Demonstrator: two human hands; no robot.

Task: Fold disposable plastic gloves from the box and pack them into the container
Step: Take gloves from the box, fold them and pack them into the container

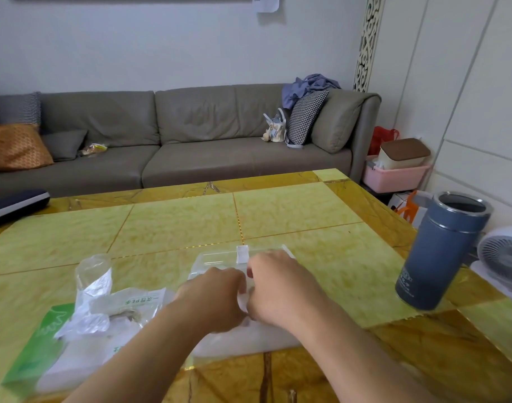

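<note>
Two bare hands folding a thin translucent plastic glove (243,301) on a yellow tiled table (176,225).

The left hand (217,298) and right hand (275,289) are pinching it between them; the clear lidded plastic container (219,260) is lying just beyond, the green-and-white glove box (31,353) left.

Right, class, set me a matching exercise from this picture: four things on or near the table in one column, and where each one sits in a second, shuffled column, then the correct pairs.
Things
1. blue flask
2. green glove box
3. clear container
4. orange cushion

Places
A. left end of the sofa
B. near-left part of the table
C. right edge of the table
D. table centre, just beyond both hands

Pairs: 1-C, 2-B, 3-D, 4-A
</note>
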